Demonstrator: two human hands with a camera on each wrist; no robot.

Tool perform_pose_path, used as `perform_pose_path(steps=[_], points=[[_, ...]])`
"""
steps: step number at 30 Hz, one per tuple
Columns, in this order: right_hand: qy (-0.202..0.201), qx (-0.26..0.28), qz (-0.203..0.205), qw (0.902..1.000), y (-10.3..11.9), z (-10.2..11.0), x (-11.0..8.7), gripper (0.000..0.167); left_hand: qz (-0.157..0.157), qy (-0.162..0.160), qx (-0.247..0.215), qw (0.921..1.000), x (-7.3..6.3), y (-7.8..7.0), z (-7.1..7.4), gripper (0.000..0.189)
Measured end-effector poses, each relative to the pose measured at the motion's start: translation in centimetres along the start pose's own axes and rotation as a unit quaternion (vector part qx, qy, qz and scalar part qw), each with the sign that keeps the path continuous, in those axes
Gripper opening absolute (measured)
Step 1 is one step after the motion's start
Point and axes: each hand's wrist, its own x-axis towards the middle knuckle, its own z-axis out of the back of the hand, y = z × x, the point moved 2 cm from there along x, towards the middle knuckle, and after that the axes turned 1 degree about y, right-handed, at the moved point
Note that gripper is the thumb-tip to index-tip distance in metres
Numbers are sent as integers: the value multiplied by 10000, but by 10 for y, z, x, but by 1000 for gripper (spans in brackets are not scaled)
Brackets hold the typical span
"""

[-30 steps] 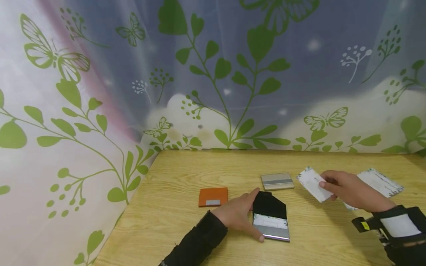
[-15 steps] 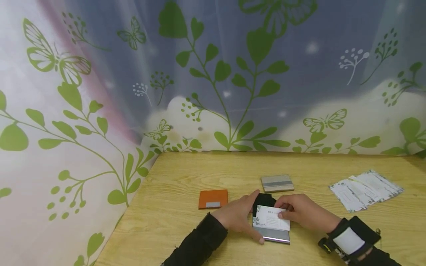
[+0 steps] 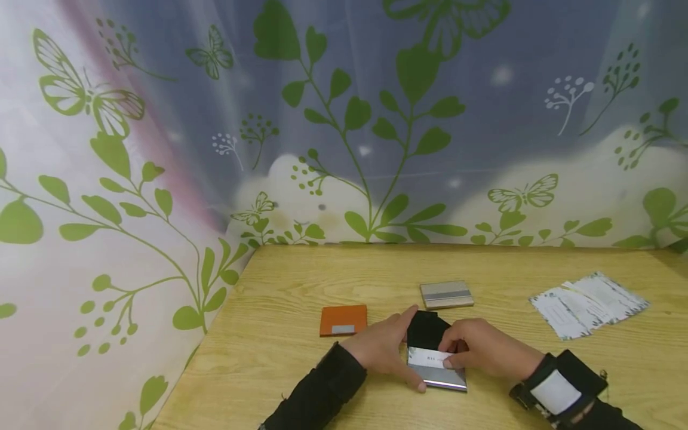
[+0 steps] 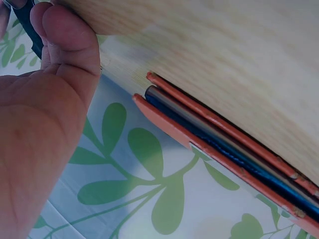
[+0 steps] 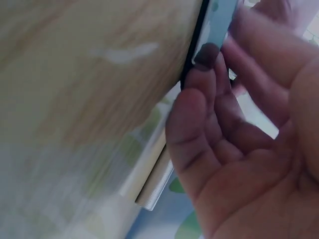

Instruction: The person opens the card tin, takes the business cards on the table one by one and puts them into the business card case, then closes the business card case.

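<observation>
A card case (image 3: 445,378) with its black flap (image 3: 424,329) folded back lies on the table in the head view. My left hand (image 3: 383,347) grips its left side, thumb at the bottom edge and fingers up by the flap. With thumb and fingers my right hand (image 3: 473,352) pinches a white card (image 3: 427,357), whose lower part is tucked behind the silver front of the case. In the right wrist view the curled right fingers (image 5: 187,119) are at the card's edge. The left wrist view has the left hand (image 4: 55,114) at its left side, the case mostly out of frame.
An orange card case (image 3: 343,321) lies left of the left hand. Behind the open case is a beige card case with a silver band (image 3: 447,294). Several printed cards (image 3: 590,304) are fanned out at the right. A patterned curtain (image 3: 344,119) borders the wooden table (image 3: 279,280).
My right hand has come left from the fanned cards with a card, over the case, then slid the card down into it. The left hand has stayed on the case.
</observation>
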Motion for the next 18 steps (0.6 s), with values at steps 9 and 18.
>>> perform_pose_path(steps=[9,18], points=[[-179,-720,-514,9959,-8,31,-16,28,-12,8,107,9999,1,-1,0,134],[-2380,-2697,-2689,8935,-83,92,-77,38,-15,59,65,10000,0,0,-1,134]])
